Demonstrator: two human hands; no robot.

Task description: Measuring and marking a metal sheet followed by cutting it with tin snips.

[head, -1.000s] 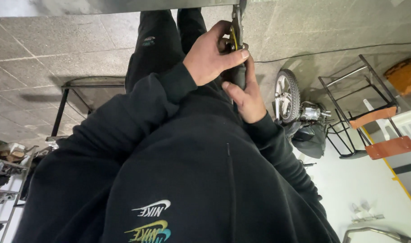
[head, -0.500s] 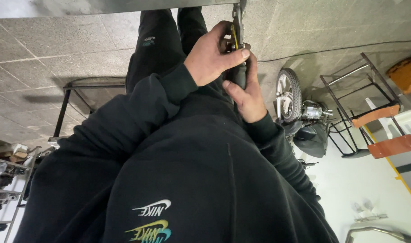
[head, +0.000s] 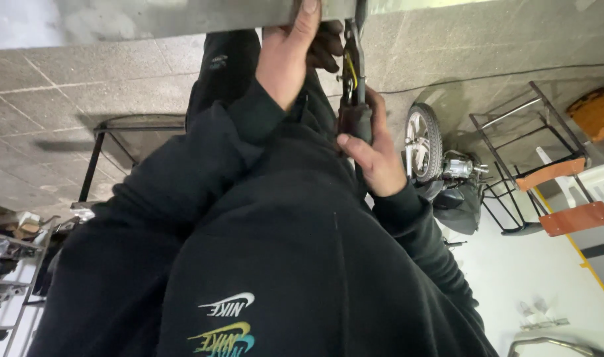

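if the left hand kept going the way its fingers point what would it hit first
The left hand points toward the top of the picture, where its fingertips already meet the grey metal bar along the edge. That bar comes first; nothing else shows in between, though depth is hard to judge here.

Left hand: the left hand (head: 285,56) is reaching up past the black sleeve (head: 183,172), its thumb pressing against a grey metal edge (head: 183,16) above.
Right hand: the right hand (head: 374,155) is gripping the dark handle of a long tool (head: 355,99), just beside the left hand.
Tool: it is running upward between the hands, with a yellow part showing near its middle.
Beyond the right hand: a scooter wheel (head: 424,142) and an orange-seated chair frame (head: 553,192) are standing on the floor.
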